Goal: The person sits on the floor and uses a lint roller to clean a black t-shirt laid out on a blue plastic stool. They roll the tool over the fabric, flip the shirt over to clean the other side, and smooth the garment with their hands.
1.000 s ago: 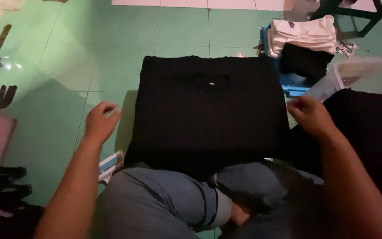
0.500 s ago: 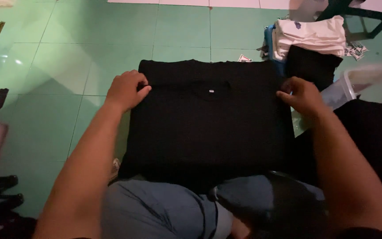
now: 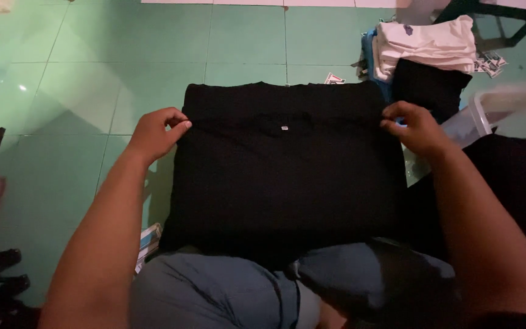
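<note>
green tile floor | black shirt flat | left hand, right hand fingers pinching its side edges

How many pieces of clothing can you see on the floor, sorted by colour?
Black: 3, the black shirt under both hands, a folded black garment, a black pile at right.
White: 1, a folded white garment.
Total: 4

Domestic room, floor-level work: green tiled floor, folded white and black garments stacked far right, clear plastic tub beside.
</note>
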